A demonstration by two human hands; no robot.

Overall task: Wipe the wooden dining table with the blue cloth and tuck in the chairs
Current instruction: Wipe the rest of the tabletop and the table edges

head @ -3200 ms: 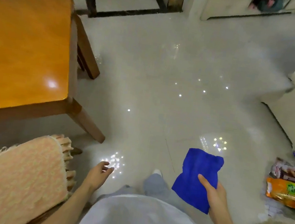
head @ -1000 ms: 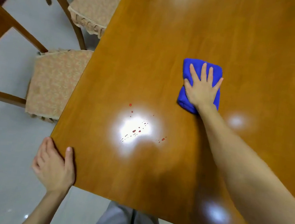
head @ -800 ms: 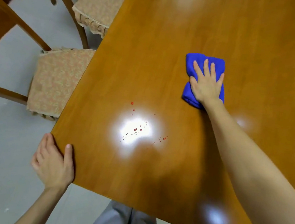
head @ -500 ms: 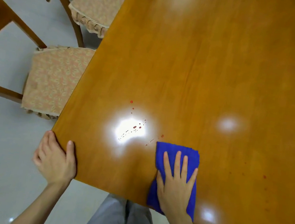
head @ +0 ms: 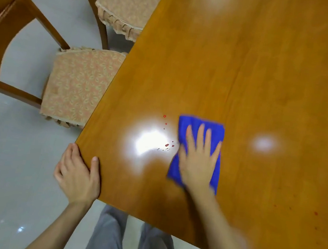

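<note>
The right hand [head: 198,159] lies flat, fingers spread, pressing the blue cloth [head: 197,151] onto the wooden table [head: 248,72], farther from the near edge than half a second ago. Small red specks [head: 166,144] sit just left of it. The left hand [head: 77,173] grips the table corner. Two cushioned chairs [head: 77,84] stand alongside, not tucked in. No writing shows.

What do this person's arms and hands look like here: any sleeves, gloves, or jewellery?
Both forearms are bare, with no sleeve in view. The left hand and right hand wear no gloves, and no rings or watch show. The right arm is blurred by motion. Below, grey trousers are visible.
</note>
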